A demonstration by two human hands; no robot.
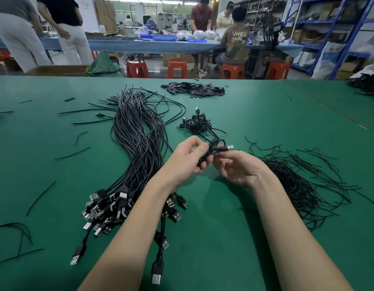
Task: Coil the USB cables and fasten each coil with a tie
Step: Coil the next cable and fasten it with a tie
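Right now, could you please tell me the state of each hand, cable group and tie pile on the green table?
Left hand: grips the small black cable coil.
Right hand: pinches the same coil.
Small black cable coil: held above the table, between both hands.
Large bundle of black USB cables: uncoiled, lying stretched out.
Little heap of coiled black cables: lying beyond the hands.
Pile of thin black wire ties: loose, spread out.
Green table: bearing all of it.

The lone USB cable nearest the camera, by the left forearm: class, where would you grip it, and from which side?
Grip the USB cable by its black plug body, above the metal tip, probably from above: it lies flat on the green table, apart from the big bundle.
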